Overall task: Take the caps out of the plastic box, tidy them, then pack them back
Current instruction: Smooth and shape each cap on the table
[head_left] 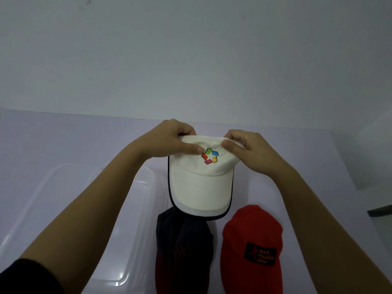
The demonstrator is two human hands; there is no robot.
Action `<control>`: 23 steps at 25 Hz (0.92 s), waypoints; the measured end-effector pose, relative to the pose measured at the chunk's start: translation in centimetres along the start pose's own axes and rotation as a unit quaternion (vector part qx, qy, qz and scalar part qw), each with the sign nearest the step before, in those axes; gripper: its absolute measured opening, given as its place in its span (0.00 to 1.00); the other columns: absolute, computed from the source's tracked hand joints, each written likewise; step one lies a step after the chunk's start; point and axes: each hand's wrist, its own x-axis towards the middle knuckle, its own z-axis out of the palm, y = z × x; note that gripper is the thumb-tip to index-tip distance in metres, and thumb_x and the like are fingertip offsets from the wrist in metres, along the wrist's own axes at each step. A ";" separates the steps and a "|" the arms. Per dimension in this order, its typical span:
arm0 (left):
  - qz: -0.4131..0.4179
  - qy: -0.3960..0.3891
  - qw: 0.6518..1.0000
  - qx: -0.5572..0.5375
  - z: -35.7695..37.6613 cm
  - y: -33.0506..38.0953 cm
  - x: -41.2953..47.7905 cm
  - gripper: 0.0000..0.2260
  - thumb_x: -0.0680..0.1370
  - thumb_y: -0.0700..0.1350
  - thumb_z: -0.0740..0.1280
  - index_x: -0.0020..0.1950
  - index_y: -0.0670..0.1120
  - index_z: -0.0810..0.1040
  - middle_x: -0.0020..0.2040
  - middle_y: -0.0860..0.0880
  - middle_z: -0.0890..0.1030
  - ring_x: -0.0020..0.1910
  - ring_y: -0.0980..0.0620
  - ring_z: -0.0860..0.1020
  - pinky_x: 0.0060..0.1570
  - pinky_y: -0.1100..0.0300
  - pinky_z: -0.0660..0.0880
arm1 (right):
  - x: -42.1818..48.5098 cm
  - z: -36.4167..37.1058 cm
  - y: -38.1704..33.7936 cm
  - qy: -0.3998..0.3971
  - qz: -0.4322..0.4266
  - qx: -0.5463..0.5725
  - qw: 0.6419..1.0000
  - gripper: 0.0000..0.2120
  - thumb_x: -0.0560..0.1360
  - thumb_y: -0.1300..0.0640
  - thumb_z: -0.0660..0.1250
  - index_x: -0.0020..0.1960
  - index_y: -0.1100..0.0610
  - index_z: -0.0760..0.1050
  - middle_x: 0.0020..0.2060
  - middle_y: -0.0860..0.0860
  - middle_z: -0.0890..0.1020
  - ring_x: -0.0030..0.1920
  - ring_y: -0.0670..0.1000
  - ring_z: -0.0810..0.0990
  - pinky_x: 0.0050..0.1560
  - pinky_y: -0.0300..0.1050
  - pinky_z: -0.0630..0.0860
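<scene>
We hold a white cap [201, 179] up in front of us with both hands, brim pointing down toward us. Our left hand [171, 139] pinches the crown's top left edge, thumb on the front panel, fingers curled behind. Our right hand [244, 145] pinches the top right edge the same way. The cap has a multicolour logo [209, 155] on the front and dark trim round the brim. Below it a navy cap [182, 247] and a red cap [252, 247] with a black patch lie side by side on the pale lilac table [63, 141]. The brim overlaps the navy cap in view; we cannot tell if they touch. A clear plastic box [84, 219] sits left, under our left forearm.
</scene>
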 end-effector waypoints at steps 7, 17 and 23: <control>0.079 -0.002 0.996 -0.046 1.0 0.7 -0.7 0.06 0.78 0.49 0.65 0.43 0.50 0.79 0.38 0.53 0.81 0.36 0.59 0.77 0.35 0.66 0.72 | -0.5 0.8 0.3 0.022 -0.040 -0.034 0.998 0.09 0.80 0.49 0.54 0.50 0.49 0.73 0.43 0.48 0.82 0.42 0.48 0.81 0.43 0.48 0.79; 0.147 0.135 0.961 -0.191 2.4 1.4 -1.3 0.14 0.80 0.45 0.60 0.33 0.52 0.72 0.28 0.59 0.76 0.28 0.63 0.73 0.31 0.73 0.68 | -1.0 1.6 1.8 0.102 0.077 0.307 0.943 0.12 0.72 0.38 0.58 0.52 0.39 0.74 0.45 0.50 0.81 0.46 0.52 0.80 0.40 0.44 0.79; 0.154 0.177 0.966 -0.108 3.5 0.1 -0.8 0.13 0.80 0.45 0.61 0.37 0.57 0.73 0.32 0.64 0.78 0.32 0.64 0.76 0.33 0.75 0.68 | -5.0 6.3 4.2 -0.016 0.203 0.623 0.756 0.40 0.55 0.35 0.76 0.60 0.55 0.77 0.58 0.57 0.80 0.56 0.57 0.80 0.54 0.52 0.79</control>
